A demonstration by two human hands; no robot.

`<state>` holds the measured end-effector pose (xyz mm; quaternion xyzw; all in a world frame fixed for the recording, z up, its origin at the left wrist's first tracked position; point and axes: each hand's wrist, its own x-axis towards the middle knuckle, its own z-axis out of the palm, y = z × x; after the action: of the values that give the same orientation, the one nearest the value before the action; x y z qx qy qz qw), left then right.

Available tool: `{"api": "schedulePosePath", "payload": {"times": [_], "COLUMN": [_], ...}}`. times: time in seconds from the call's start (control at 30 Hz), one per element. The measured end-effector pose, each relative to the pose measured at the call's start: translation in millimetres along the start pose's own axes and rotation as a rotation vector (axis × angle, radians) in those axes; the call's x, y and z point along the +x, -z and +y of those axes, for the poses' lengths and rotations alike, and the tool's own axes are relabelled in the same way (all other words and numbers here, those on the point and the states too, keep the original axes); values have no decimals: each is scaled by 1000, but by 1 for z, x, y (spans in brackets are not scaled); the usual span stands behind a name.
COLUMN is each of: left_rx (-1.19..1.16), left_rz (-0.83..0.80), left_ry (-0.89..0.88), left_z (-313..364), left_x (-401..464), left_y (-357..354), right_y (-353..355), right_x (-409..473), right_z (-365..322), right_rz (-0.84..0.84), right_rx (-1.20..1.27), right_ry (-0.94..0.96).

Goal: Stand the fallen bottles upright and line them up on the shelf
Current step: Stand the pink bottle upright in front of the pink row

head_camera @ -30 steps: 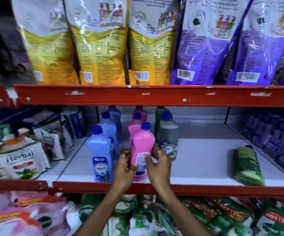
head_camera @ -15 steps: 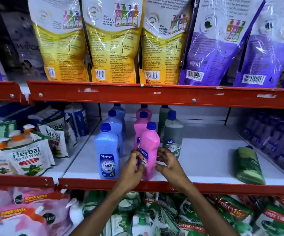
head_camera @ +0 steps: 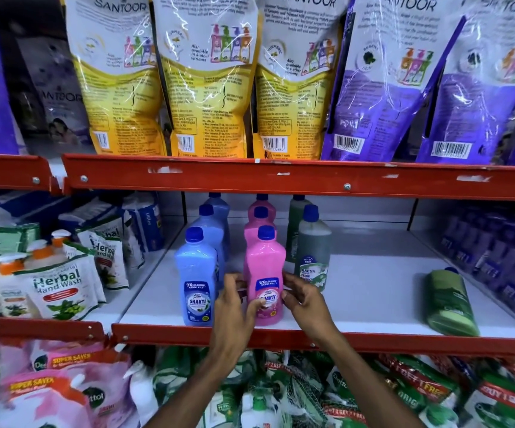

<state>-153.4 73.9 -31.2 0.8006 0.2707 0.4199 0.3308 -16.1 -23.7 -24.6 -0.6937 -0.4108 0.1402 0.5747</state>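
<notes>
A pink bottle [head_camera: 265,264] with a blue cap stands upright at the front of the white shelf [head_camera: 373,291], its label facing me. My left hand [head_camera: 234,304] grips its lower left side and my right hand [head_camera: 302,299] its lower right side. A blue bottle [head_camera: 196,273] stands upright just left of it. Two more blue bottles and two more pink ones stand in rows behind. A dark green bottle [head_camera: 313,245] stands upright to the right, another behind it. One green bottle [head_camera: 449,301] lies on its side at the shelf's right.
Red shelf rails [head_camera: 281,180] run above and below the shelf. Yellow and purple refill pouches [head_camera: 206,75] fill the shelf above. Herbal hand wash packs [head_camera: 58,288] sit to the left, purple packs [head_camera: 503,261] to the right, and pouches crowd the shelf below.
The pink bottle has been turned so its label faces front. Both hands have shifted lower on its sides. The view has tilted up slightly.
</notes>
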Motion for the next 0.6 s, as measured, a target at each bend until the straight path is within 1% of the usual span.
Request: {"api": "schedulePosePath", "payload": {"times": [0.07, 0.2, 0.33, 0.5, 0.6], "left_rx": [6, 11, 3, 2, 27], "left_rz": [4, -51, -37, -23, -41], "left_ry": [-5, 14, 11, -16, -67], "left_z": [-2, -5, -9, -17, -13], "left_x": [1, 0, -2, -10, -20], "left_y": [-1, -2, 0, 2, 4], "right_y": [-2, -7, -11, -11, -10], "right_x": [-3, -10, -13, -21, -30], "right_z": [2, 3, -1, -6, -14], "right_rz": [-11, -31, -32, -56, -89], "right_rx": [-11, -34, -19, -45, -120], "right_ry": [-12, -41, -51, -55, -38]}}
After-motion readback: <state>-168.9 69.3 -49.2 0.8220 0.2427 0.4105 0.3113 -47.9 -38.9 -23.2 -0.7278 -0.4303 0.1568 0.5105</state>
